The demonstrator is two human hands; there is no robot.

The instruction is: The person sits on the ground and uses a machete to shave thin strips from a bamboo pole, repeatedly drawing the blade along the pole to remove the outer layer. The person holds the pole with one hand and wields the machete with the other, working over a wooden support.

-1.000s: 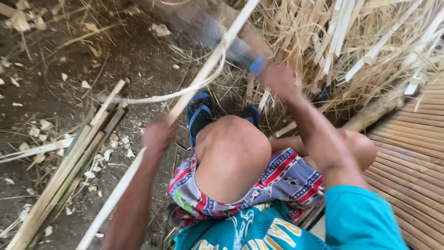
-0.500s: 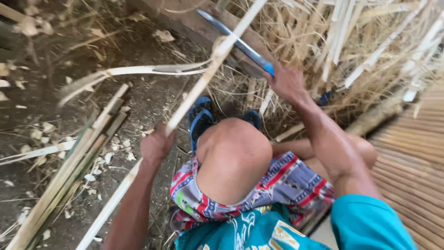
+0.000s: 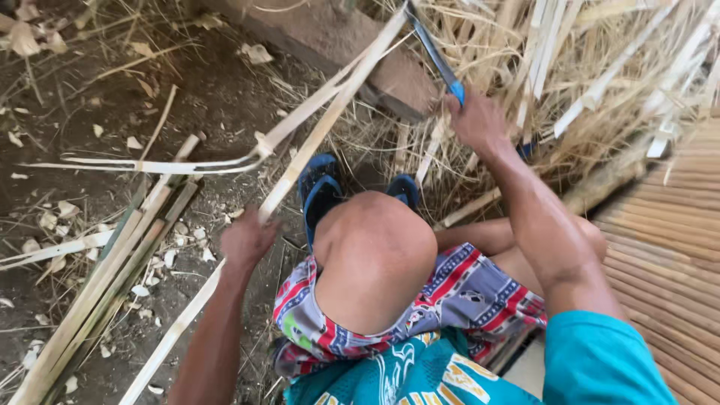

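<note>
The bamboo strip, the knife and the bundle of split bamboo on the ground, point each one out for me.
bamboo strip (image 3: 319,142), head view, on the middle of its pale length above the left hand.
knife (image 3: 433,51), head view, on the dark blade above the right hand.
bundle of split bamboo (image 3: 112,270), head view, on the middle of the bundle.

Single head-worn camera, looking steeply down and forward over raised knee (image 3: 375,255). Close range: both forearms fill lower frame. Dirt ground (image 3: 217,97) beyond left hand (image 3: 246,238); woven mat (image 3: 667,247) beside right hand (image 3: 476,124).
</note>
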